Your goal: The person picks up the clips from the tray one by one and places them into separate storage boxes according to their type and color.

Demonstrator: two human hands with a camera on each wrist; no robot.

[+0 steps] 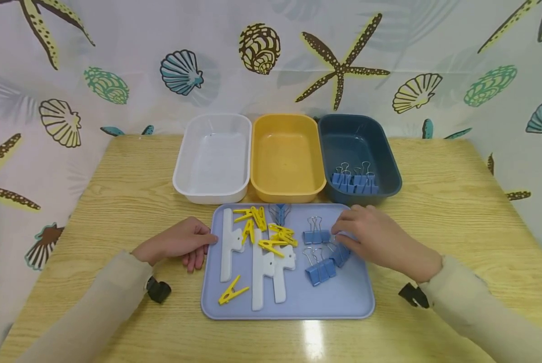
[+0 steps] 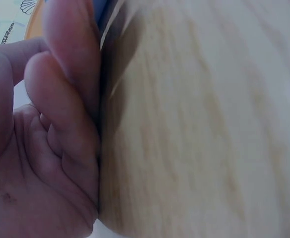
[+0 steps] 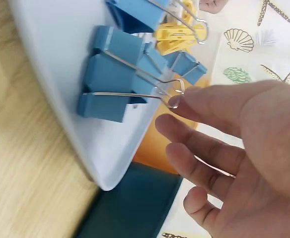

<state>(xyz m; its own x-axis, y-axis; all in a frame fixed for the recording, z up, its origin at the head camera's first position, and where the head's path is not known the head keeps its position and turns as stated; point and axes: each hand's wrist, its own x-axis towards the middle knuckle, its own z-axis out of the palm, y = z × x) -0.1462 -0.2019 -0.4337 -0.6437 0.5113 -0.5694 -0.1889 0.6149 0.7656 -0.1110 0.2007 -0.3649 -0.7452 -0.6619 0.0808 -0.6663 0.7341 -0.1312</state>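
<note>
My right hand [image 1: 370, 237] is over the right side of the lilac tray [image 1: 334, 305]. Its thumb touches the wire handles of a blue binder clip [image 3: 105, 74], and the index fingertip stands slightly apart from them. Beside that clip lie more blue binder clips [image 1: 320, 273], one of them near the tray's far edge. My left hand [image 1: 180, 243] rests on the table, fingers loosely bent, with a fingertip touching the tray's left rim. Three white bag clips [image 1: 257, 272] and several yellow clothespins [image 1: 232, 291] lie on the tray's left and middle.
Behind the tray stand three bins side by side: a white bin [image 1: 214, 151], a yellow bin [image 1: 289, 156] and a dark blue bin [image 1: 357, 136]. Several blue binder clips [image 1: 354, 181] sit in the dark blue one. A shell-patterned cloth [image 1: 271, 91] hangs behind the wooden table [image 1: 130, 181].
</note>
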